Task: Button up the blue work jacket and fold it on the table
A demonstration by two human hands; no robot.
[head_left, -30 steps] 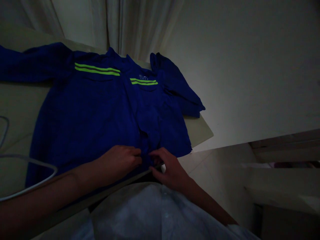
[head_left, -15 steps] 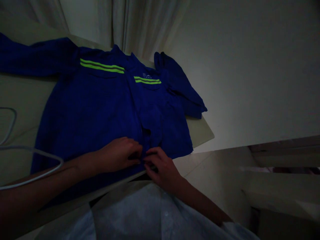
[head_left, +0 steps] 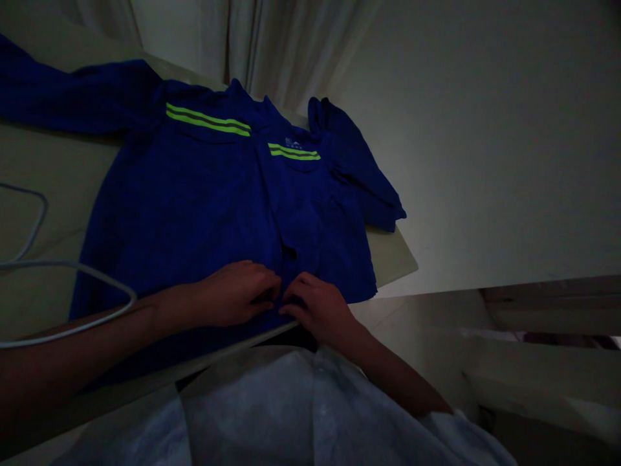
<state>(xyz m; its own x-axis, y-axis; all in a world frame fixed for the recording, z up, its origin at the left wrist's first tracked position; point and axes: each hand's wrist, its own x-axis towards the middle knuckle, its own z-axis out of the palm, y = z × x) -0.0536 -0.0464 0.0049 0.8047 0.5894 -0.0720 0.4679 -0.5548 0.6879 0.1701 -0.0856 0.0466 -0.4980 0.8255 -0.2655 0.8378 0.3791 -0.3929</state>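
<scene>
A dim scene, and the blue work jacket [head_left: 194,213] lay spread front-up across the pale tabletop [head_left: 48,188]. It was deep royal blue, with two bright yellow-green stripes [head_left: 208,120] running across each side of the chest. Its collar pointed away toward the curtain [head_left: 272,45]. One sleeve stretched off to the left, and the other sleeve [head_left: 354,168] lay crumpled at the tabletop's far right corner. The front closure ran down the middle, and a small dark gap [head_left: 290,251] showed in it just above the hands.

Both hands met at the jacket's near hem, right on that closure. The left hand [head_left: 237,291] rested on the left panel with its fingers curled. The right hand [head_left: 317,309] sat just beside it on the right panel, fingertips almost touching the left's. Each grip looked closed down against the cloth. Whether fabric was actually pinched between finger and thumb, the gloom would not let me tell.

A white cable [head_left: 72,272] looped over the tabletop at the left, clear of both hands.

Against a second ago, the right hand had come in off the tabletop's edge onto the hem, and its spread fingers had drawn together. The left hand had barely moved. The whole jacket sat a touch further right and higher in view.
</scene>
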